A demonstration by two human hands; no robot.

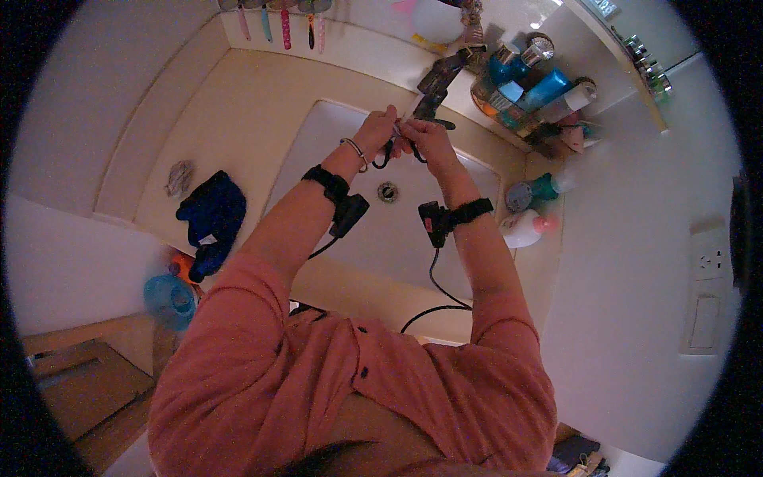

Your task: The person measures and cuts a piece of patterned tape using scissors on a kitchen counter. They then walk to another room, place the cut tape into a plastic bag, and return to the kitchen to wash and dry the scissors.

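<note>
Both hands meet above the far part of a white sink basin (357, 238), in front of the dark faucet (438, 89). My left hand (378, 131) has its fingers closed on a small, thin item that is too blurred to name. Opposite it, my right hand (426, 140) pinches the same spot. Black loops (383, 158) hang below the fingers, one by each hand; whether they are handles or cords is not clear. A metal bangle (356, 152) is on the left wrist. Below the hands the drain (388, 192) shows.
A dark blue cloth (216, 220) lies on the counter at left, beside a crumpled greyish item (180, 178). Bottles and tubes (545, 88) crowd a holder at back right. A white bottle (521, 229) stands right of the basin. Toothbrushes (285, 28) hang at the back wall. Cables run from the wrist devices.
</note>
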